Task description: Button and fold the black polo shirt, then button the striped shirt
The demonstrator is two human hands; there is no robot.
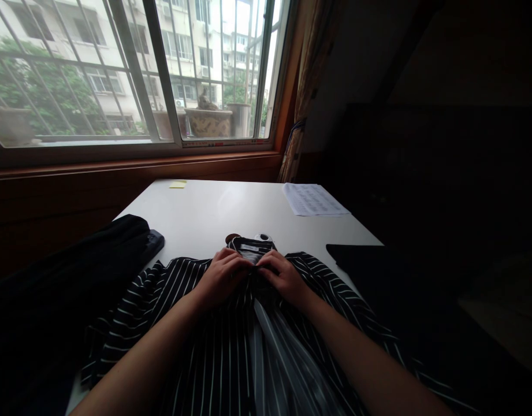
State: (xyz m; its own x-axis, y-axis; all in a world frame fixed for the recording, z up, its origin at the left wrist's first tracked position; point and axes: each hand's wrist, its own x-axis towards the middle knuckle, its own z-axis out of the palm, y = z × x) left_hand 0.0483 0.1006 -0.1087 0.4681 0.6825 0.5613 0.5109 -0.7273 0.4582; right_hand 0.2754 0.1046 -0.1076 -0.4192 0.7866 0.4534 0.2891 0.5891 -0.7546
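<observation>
A black shirt with white stripes lies spread on the white table, its collar toward the window and its sleeves out to both sides. Below the collar, my left hand pinches the shirt's front edge. My right hand grips the opposite front edge, and the fingertips of both hands meet at the middle. Whether a button sits between them is hidden. Lower down, the front hangs open and shows the paler inside of the cloth.
Dark folded clothing lies at the left edge, more dark cloth at the right. Printed papers and a yellow sticky note rest at the table's far end. A round brown object sits behind the collar. Beyond stands a barred window.
</observation>
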